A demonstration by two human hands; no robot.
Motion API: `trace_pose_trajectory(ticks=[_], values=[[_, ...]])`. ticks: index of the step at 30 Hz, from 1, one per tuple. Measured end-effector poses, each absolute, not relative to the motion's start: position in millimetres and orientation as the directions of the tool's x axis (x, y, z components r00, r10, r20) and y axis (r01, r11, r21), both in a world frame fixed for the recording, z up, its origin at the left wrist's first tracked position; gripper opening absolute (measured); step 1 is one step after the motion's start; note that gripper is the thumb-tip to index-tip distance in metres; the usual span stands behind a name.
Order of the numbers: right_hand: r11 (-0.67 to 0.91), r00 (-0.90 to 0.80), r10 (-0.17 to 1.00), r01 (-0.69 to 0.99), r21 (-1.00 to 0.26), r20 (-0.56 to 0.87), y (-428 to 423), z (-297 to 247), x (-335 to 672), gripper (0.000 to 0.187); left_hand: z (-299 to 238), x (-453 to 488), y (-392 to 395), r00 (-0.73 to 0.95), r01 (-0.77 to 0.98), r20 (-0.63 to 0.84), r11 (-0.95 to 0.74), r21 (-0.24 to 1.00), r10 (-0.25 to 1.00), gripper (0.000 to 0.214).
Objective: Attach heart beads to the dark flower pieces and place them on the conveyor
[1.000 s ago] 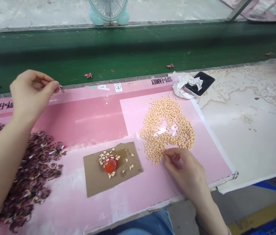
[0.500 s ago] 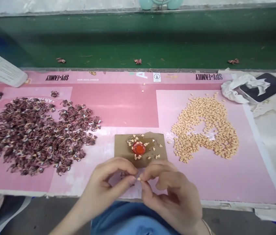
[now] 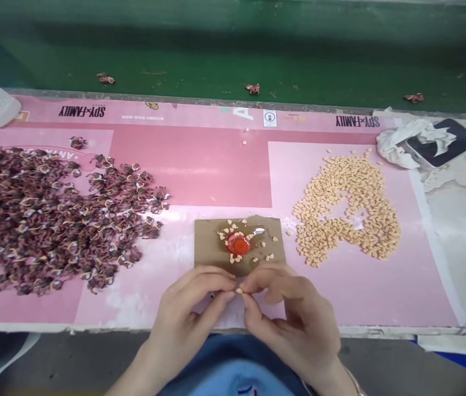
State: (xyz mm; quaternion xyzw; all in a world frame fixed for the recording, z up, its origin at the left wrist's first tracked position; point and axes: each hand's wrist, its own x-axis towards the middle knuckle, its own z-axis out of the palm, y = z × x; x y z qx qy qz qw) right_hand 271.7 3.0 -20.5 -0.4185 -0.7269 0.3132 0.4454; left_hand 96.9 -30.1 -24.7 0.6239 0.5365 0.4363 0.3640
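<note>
Holding a small tan piece, the right hand has thumb and forefinger clamped on it near the front edge of the bench. Handling of this piece appears unfinished. A heap of dark pieces at left and a heap of tan pieces at right suggest much remains; the finished count cannot be told. The piece lies at the right fingertips, just beside those of the left hand, whose thumb and forefinger are close; their grip is unclear.
</note>
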Motion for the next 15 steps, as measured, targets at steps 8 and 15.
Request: trace_pose_trajectory(ticks=[8,15], values=[[0.433,-0.213,0.896,0.618,-0.657,0.390,17,-33,285,0.026,-38,77,-46,-0.138,0.428,0.161,-0.088,0.899,0.977,0.023],[0.408,-0.200,0.912,0.555,-0.725,0.359,14,-35,281,0.026,-50,77,-63,-0.215,0.359,0.137,-0.052,0.932,0.967,0.038]])
